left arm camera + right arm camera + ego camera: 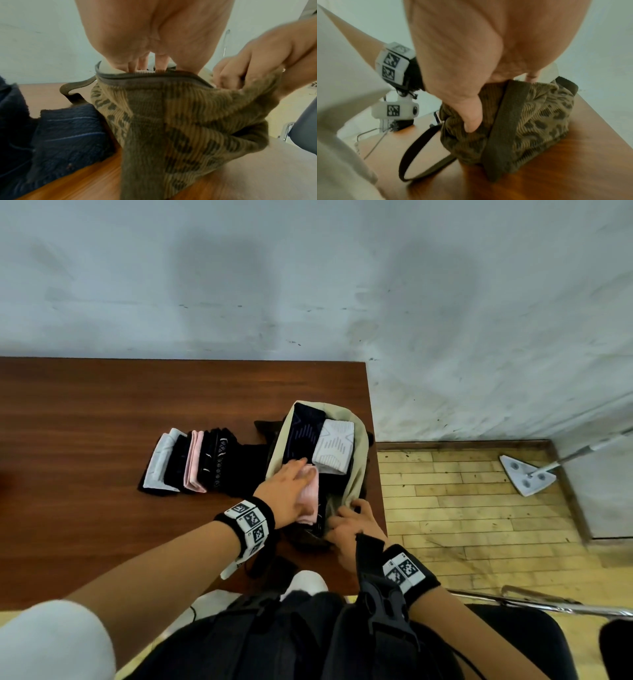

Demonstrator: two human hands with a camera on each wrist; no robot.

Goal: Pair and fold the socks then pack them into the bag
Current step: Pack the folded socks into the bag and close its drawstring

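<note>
An open leopard-print corduroy bag (pixel 356 474) with a cream lining stands near the table's right edge. Inside lie a folded navy pair (pixel 303 433) and a folded white pair (pixel 334 448). My left hand (pixel 291 484) reaches into the opening and presses a folded pink pair (pixel 310 501) down with flat fingers. My right hand (pixel 349 522) grips the bag's near rim, and its thumb (pixel 471 121) pinches the corduroy (pixel 539 115) from outside. The left wrist view shows the same grip on the bag (pixel 171 121) by the right hand (pixel 248 65). A row of folded sock pairs (pixel 191 463) lies to the left of the bag.
The table's right edge (pixel 373 440) runs just past the bag, with wooden floor beyond. A mop head (pixel 525 475) lies on the floor by the wall. The bag's dark strap (pixel 419 148) loops over the table toward me. A chrome chair frame (pixel 548 604) stands at lower right.
</note>
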